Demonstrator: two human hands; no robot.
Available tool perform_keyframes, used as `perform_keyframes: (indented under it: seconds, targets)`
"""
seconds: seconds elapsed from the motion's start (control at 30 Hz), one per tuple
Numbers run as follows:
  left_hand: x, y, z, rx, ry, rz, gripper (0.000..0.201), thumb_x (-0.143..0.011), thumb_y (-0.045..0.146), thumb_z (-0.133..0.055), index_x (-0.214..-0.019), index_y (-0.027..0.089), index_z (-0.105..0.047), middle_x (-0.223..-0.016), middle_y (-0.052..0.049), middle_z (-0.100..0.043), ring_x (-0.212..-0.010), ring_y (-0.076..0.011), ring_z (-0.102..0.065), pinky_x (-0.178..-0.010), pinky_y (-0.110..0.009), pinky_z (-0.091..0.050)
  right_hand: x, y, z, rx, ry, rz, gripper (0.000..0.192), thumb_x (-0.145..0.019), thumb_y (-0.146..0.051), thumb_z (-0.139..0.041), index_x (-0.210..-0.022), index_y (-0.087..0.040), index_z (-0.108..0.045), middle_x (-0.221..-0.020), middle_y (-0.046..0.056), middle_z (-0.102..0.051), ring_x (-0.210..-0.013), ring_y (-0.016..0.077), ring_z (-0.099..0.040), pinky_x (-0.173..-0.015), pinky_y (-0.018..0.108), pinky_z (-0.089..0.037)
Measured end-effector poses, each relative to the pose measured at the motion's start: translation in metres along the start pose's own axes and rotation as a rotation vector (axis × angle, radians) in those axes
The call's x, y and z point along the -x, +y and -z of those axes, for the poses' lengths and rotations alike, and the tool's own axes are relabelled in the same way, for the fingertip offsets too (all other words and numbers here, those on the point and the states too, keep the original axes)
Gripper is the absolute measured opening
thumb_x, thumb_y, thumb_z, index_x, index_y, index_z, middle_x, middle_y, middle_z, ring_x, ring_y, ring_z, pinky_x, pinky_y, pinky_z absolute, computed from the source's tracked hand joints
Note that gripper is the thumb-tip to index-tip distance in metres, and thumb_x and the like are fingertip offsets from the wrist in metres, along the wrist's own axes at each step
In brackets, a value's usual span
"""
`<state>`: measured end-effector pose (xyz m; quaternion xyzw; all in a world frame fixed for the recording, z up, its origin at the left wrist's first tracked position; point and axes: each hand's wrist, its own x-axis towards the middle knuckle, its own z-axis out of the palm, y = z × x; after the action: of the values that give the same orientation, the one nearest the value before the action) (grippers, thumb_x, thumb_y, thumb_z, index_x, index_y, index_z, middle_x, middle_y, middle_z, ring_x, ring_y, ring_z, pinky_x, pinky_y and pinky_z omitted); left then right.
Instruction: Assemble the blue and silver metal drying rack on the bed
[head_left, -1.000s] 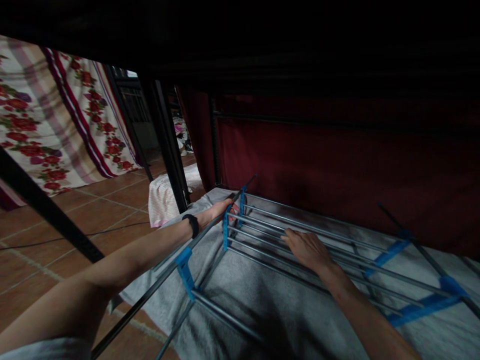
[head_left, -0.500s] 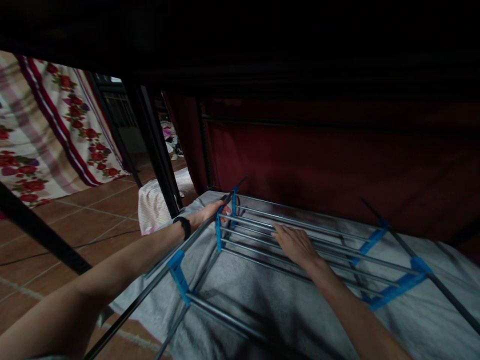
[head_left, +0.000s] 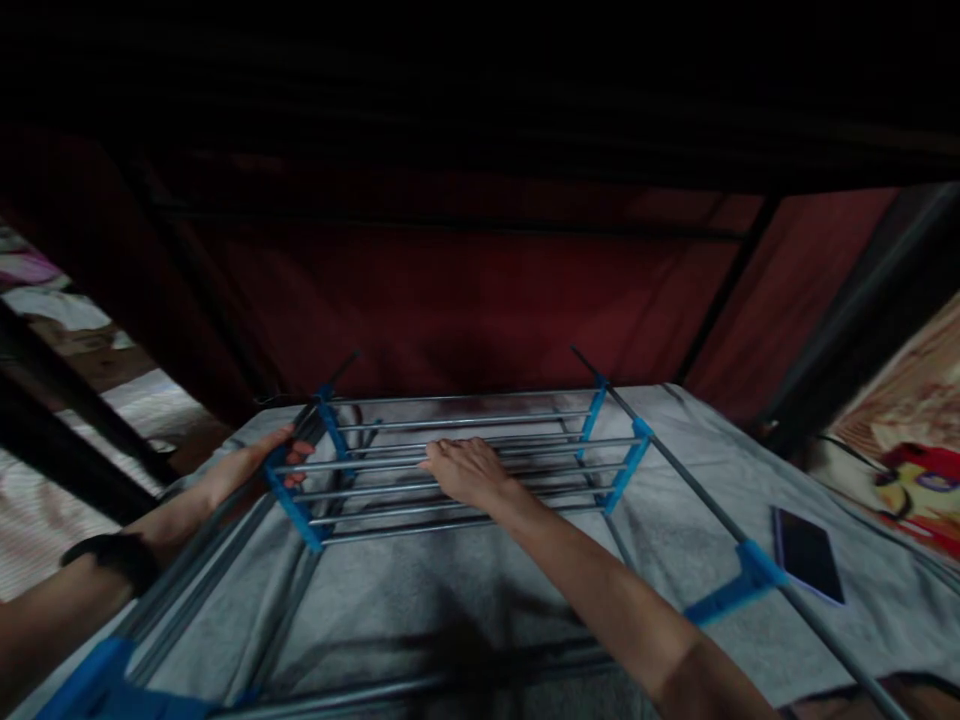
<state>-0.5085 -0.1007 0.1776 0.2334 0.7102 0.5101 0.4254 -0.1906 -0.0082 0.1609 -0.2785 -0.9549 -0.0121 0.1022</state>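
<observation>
A rack of grey metal tubes with blue plastic brackets, which looks like a shoe rack, lies on a grey blanket. My left hand is at its left end, fingers curled round the side pole near a blue bracket. A black band is on that wrist. Over the middle tubes, my right hand is closed on an upper crossbar, its fingertips partly hidden. Closer to me, another pair of blue brackets joins the long side poles to a lower tube.
A phone lies on the blanket to the right of the rack. Behind hangs a dark red cloth, with dark frame posts at the sides. A dark surface is low overhead. Patterned fabric shows at far right.
My view has swung right, so the rack appears squarer and the phone has come into sight. Both hands remain on the rack, the right one still at its middle bars.
</observation>
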Motion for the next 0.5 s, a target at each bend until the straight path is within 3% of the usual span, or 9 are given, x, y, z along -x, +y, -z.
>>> perform_keyframes:
  seconds: [0.37, 0.5]
  targets:
    - [0.006, 0.002, -0.003, -0.015, 0.011, 0.049, 0.034, -0.102, 0.052, -0.051, -0.097, 0.02, -0.062, -0.062, 0.009, -0.064, -0.054, -0.0087, -0.059, -0.06, -0.02, -0.051, -0.006, 0.007, 0.0, -0.084, -0.01, 0.047, 0.046, -0.111, -0.049, -0.03, -0.116, -0.018, -0.063, -0.112, 0.01, -0.077, -0.099, 0.0266, -0.073, -0.084, 0.041, -0.053]
    - [0.019, 0.009, -0.01, -0.051, 0.017, 0.047, 0.035, -0.105, 0.048, -0.046, -0.094, 0.018, -0.062, -0.061, 0.007, -0.066, -0.056, -0.0097, -0.061, -0.062, -0.021, -0.053, -0.002, 0.005, -0.001, -0.082, 0.057, 0.056, 0.037, -0.109, -0.046, -0.039, -0.117, -0.019, -0.062, -0.118, 0.008, -0.074, -0.109, 0.0227, -0.067, -0.098, 0.04, -0.048]
